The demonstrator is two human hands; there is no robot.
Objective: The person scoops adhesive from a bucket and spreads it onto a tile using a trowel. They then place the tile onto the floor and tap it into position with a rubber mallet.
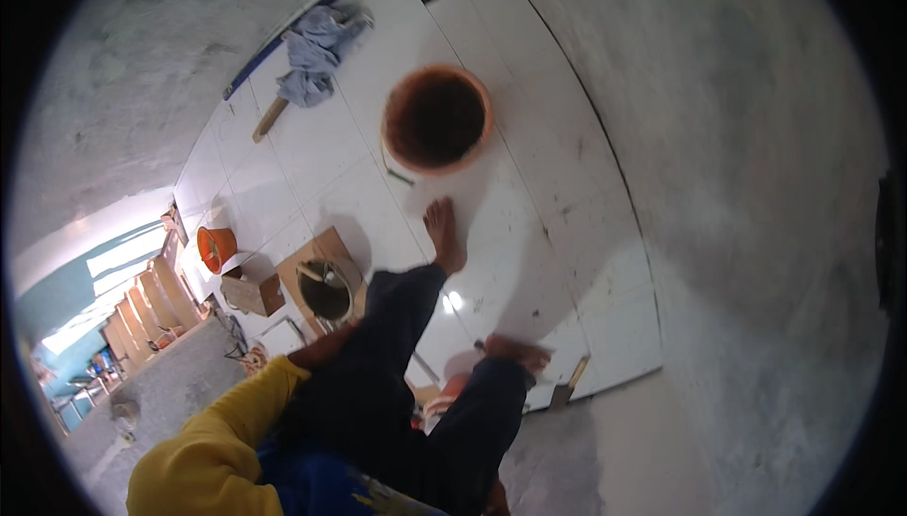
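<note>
My left hand (321, 348), below a yellow sleeve, is at my left thigh. Its fingers are hidden against the dark trousers. A small patch of what looks like my right hand (497, 499) shows beside my right thigh at the lower edge, and its fingers cannot be made out. Nearest to the left hand is a grey bucket (351, 275) with a tool handle across its mouth, on a sheet of cardboard (293, 266). Beyond my bare feet stands an orange bucket (392, 129) with a dark inside; its green handle grip (400, 177) hangs on the near side.
A flat-bladed scraper (569, 386) leans by the tiles' edge at right. A smaller orange bucket (215, 249) and a brown box (253, 292) stand at left. Blue-grey cloth (310, 55) and a wooden piece (271, 120) lie far left. Grey plastered walls (756, 185) enclose the white-tiled floor.
</note>
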